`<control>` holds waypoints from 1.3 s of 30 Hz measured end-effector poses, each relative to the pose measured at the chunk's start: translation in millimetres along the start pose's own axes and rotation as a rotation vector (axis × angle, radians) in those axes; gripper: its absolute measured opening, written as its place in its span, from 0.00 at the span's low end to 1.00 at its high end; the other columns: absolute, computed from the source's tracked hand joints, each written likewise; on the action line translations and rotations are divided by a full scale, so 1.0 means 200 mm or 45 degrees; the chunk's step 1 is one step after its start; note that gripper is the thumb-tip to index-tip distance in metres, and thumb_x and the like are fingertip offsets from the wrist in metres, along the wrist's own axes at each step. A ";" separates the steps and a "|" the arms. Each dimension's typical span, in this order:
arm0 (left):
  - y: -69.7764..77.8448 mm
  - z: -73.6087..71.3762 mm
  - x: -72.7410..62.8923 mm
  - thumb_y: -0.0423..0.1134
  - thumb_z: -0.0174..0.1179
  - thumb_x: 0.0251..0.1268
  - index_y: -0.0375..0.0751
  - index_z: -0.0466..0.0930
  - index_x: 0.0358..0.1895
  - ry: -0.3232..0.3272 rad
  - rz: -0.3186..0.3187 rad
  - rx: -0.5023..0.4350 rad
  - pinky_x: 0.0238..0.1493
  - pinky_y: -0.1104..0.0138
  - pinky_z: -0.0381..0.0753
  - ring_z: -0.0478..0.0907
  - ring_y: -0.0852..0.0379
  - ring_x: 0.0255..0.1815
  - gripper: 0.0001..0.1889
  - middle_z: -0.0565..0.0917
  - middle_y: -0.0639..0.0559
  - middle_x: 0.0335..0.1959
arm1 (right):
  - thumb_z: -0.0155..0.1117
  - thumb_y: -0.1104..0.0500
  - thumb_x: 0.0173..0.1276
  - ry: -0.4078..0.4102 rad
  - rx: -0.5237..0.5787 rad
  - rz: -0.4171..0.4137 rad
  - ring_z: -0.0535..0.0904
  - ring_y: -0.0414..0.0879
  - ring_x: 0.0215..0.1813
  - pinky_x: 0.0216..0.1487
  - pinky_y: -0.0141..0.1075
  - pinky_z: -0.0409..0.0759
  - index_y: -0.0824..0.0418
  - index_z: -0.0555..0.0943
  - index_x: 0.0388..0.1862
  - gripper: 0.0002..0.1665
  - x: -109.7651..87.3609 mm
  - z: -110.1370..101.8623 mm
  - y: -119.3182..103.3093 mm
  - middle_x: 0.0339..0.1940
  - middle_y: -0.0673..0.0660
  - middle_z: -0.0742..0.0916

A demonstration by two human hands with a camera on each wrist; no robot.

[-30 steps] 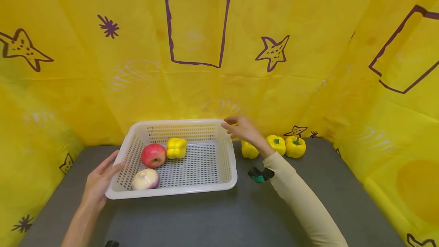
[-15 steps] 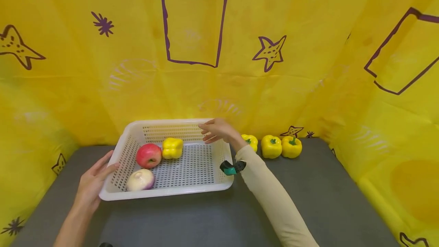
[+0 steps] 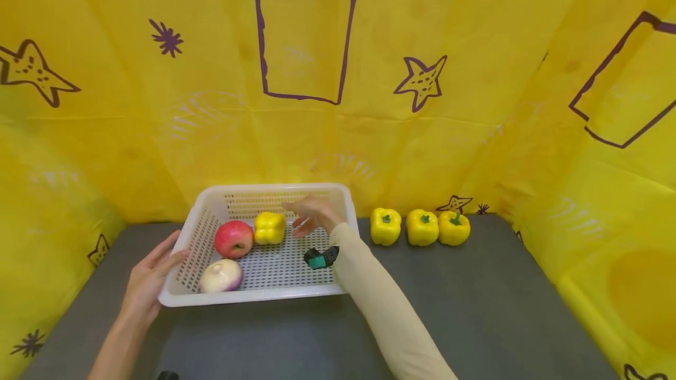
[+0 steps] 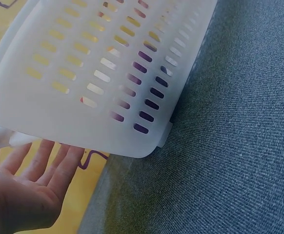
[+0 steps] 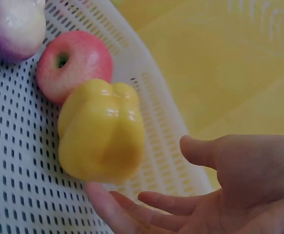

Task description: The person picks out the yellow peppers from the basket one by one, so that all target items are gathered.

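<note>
A white perforated plastic basket (image 3: 250, 293) holds a red apple (image 3: 234, 239), a purple-and-white turnip (image 3: 222, 276) and a yellow bell pepper (image 3: 270, 228). My left hand (image 3: 146, 283) holds the basket's left side, thumb over the rim and fingers against the outer wall. In the left wrist view the fingers (image 4: 59, 170) reach the basket's end. My right hand (image 3: 315, 213) is over the basket's inside, right of the pepper, fingers spread and nothing in them. The right wrist view puts a fingertip (image 5: 100, 195) right by the bell pepper (image 5: 103, 131); contact cannot be told.
Outside the basket, to its right, stand a yellow bell pepper (image 3: 385, 226) and two more (image 3: 422, 227) in a row along the back. The grey tabletop (image 3: 475, 309) meets yellow patterned cloth (image 3: 296, 145) at the back and sides.
My right hand has moved left, from the basket's right rim to inside it beside the yellow bell pepper. The left hand stays on the basket's left side.
</note>
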State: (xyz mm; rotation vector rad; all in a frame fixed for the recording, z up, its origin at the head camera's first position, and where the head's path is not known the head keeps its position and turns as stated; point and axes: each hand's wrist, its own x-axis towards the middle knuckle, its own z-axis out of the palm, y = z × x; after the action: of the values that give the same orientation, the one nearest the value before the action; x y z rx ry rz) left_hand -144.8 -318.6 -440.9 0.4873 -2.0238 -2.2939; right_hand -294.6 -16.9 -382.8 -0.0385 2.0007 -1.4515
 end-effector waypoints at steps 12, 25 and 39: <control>0.02 0.01 0.00 0.43 0.65 0.66 0.54 0.59 0.76 0.016 0.009 0.010 0.35 0.69 0.84 0.83 0.68 0.37 0.37 0.82 0.77 0.39 | 0.65 0.41 0.67 0.036 0.113 0.093 0.82 0.70 0.47 0.43 0.51 0.84 0.65 0.67 0.71 0.43 0.12 0.11 0.02 0.59 0.77 0.76; 0.02 0.02 0.00 0.45 0.66 0.65 0.53 0.57 0.77 0.039 -0.023 0.020 0.35 0.70 0.84 0.83 0.69 0.37 0.39 0.82 0.77 0.38 | 0.71 0.54 0.62 -0.140 0.205 0.104 0.84 0.62 0.39 0.50 0.53 0.81 0.63 0.76 0.63 0.31 0.19 0.10 0.08 0.51 0.70 0.78; 0.01 0.02 0.00 0.44 0.65 0.66 0.54 0.57 0.77 0.025 -0.021 -0.010 0.34 0.68 0.84 0.83 0.68 0.37 0.38 0.82 0.77 0.39 | 0.72 0.49 0.62 -0.009 -0.120 -0.183 0.82 0.56 0.42 0.54 0.54 0.79 0.64 0.76 0.45 0.24 0.08 0.08 0.02 0.40 0.57 0.82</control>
State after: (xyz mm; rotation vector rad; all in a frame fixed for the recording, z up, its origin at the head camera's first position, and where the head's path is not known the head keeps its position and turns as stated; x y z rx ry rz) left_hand -144.9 -315.7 -438.8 0.5260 -2.0086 -2.2962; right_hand -296.9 -35.2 -396.6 -0.2322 2.0962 -1.4410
